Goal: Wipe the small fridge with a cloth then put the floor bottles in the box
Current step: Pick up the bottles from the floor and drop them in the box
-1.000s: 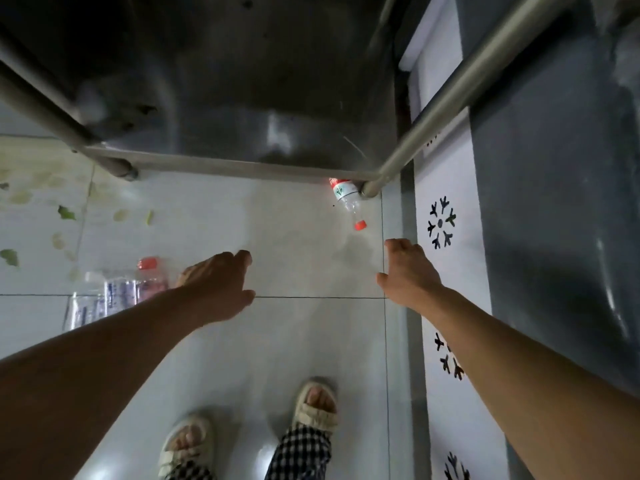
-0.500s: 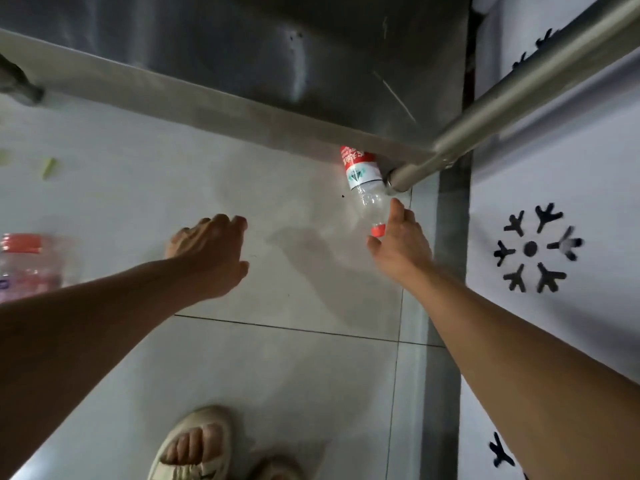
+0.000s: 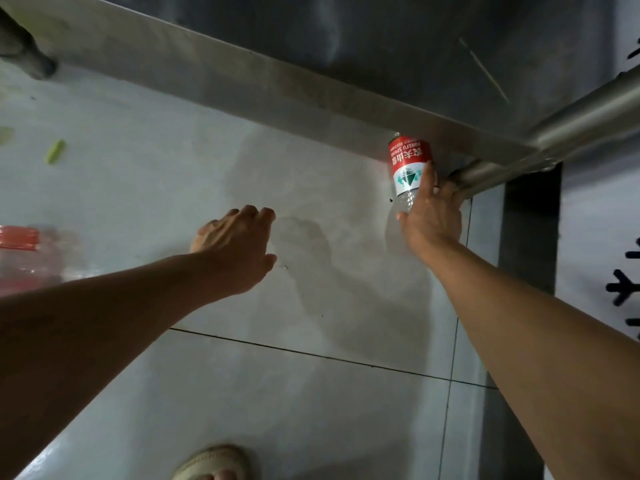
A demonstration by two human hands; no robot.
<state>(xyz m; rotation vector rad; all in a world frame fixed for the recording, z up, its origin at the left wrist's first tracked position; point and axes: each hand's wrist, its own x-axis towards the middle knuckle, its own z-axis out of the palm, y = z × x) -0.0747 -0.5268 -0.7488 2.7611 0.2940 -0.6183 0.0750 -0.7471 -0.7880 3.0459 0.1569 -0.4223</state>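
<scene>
The right hand (image 3: 433, 216) reaches down, fingers wrapped around the bottle (image 3: 408, 168) by the table leg (image 3: 502, 171); the left hand (image 3: 235, 247) hovers over the floor (image 3: 311, 393), fingers loosely curled, empty.

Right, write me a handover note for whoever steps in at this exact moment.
Right hand: fingers curled round the red-labelled bottle, which lies on the floor tiles beside the metal table leg.
Left hand: open, holds nothing, above the floor.
A second bottle with a red cap lies at the far left, blurred.
Done: first bottle gripped. Fridge wiping cannot be judged; no cloth in view.
Left: lift this bottle, fetch the other, put both in the box, which is out of view.
</scene>
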